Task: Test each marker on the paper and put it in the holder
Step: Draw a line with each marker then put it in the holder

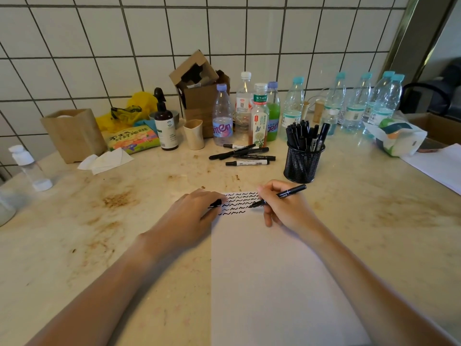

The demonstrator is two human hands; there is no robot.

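We are mid-test: our right hand pinches a marker, tip on the paper near its far edge, among the squiggles. Our left hand grips its cap at the paper's left edge. Next we recap, then reach to the holder beyond; untested markers lie farther left.

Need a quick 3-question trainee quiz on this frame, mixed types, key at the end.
1. True or false: the right hand holds a marker with its tip on the paper.
2. The black cap is in which hand? A) left hand B) right hand
3. Fill in: tested markers stand in the mesh ____.

Key: 1 true; 2 A; 3 holder. Loose markers lie behind the paper, untested by the look of it.
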